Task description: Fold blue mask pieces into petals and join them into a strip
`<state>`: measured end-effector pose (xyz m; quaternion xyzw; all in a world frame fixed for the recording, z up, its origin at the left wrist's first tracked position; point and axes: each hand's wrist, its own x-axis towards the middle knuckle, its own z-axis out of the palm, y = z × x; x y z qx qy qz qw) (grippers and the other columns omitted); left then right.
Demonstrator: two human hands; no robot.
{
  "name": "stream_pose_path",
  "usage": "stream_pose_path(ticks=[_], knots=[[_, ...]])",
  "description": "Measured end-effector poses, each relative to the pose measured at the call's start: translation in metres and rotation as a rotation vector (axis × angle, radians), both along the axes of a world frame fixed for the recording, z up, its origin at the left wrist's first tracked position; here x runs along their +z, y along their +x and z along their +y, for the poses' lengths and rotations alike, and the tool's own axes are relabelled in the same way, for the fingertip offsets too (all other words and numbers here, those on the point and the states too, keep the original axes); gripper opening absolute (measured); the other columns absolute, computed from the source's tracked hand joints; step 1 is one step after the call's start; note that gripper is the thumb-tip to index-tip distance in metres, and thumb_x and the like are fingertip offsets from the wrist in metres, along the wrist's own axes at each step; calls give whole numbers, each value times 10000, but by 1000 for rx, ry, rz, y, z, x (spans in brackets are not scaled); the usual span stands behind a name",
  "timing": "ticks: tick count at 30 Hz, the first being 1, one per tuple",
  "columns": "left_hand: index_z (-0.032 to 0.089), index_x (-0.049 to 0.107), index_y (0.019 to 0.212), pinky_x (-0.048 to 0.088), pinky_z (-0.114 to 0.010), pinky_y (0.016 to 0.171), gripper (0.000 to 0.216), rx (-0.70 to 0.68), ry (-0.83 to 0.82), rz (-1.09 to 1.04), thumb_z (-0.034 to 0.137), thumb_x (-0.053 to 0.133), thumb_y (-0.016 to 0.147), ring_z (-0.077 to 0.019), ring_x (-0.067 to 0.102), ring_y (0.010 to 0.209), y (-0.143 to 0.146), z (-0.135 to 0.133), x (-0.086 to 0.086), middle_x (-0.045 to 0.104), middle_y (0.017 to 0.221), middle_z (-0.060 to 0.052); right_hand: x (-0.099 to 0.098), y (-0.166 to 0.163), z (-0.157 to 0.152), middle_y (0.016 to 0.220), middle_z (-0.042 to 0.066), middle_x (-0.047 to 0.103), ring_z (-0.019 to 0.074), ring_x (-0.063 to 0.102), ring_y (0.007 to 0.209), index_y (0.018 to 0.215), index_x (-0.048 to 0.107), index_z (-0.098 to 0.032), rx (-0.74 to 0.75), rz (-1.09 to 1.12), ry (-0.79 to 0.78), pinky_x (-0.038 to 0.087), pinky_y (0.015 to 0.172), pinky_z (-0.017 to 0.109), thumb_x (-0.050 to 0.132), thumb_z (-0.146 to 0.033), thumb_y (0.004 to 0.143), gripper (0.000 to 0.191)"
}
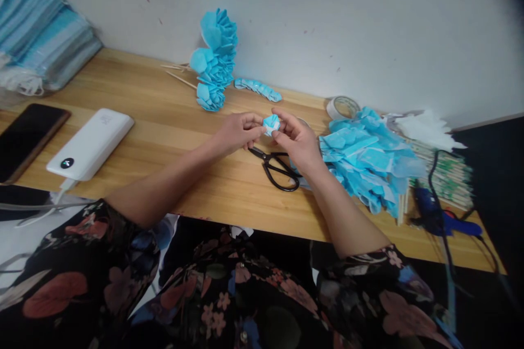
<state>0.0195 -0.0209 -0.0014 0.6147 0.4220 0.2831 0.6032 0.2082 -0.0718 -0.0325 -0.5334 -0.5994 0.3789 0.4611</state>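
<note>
Small folded blue-and-white piece of thin, paper-like material [271, 125] sits between the fingertips of both hands, raised a little over the wood-grain table [213, 185], near the middle of the view. Left hand [241, 132]: grip nearly closed, thumb and forefinger pinching the piece's left edge. Right hand [299, 143]: thumb and forefinger closed on the opposite edge, grip rounded, other fingers bent behind and partly hidden. Black-handled metal scissors [266, 157] lie just below the hands, one loop toward the right wrist; blade tips hidden by the left fingers. Beyond the hands, a narrow pleated blue strip [258, 89] lies near the wall, just right of a cluster of ruffled bright-blue flowers [215, 65] with thin pale wooden sticks [180, 79] pointing left. Right of the right hand: a loose heap of light-blue petal-like sheets [364, 158], a white tape roll [332, 112] behind it, crumpled white sheets [428, 128] near a bundle of pale sticks with green marks [452, 177], and a blue glue gun [454, 225] near the table's edge. Far left: stacked blue pleated masks [49, 32], a dark phone [30, 139], a white power bank [90, 144] with a white cable [67, 186] plugged in.
</note>
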Motion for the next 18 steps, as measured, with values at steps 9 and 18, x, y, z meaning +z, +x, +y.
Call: stream_pose_path(ticks=[9, 18], knots=[[146, 642, 778, 419, -163, 465, 195, 19, 62, -11, 165, 627, 971, -53, 540, 478, -5, 5, -2, 602, 584, 42, 0, 0, 0, 872, -3, 602, 169, 584, 806, 1470, 681, -280, -30, 35, -15, 581, 787, 330, 688, -259, 896, 574], [174, 558, 666, 353, -170, 486, 253, -75, 162, 71, 92, 668, 878, -49, 468, 458, -4, 5, -10, 539, 497, 66, 0, -2, 0, 870, -15, 613, 150, 580, 768, 1443, 685, -265, -38, 0, 8, 536, 764, 327, 683, -290, 876, 568]])
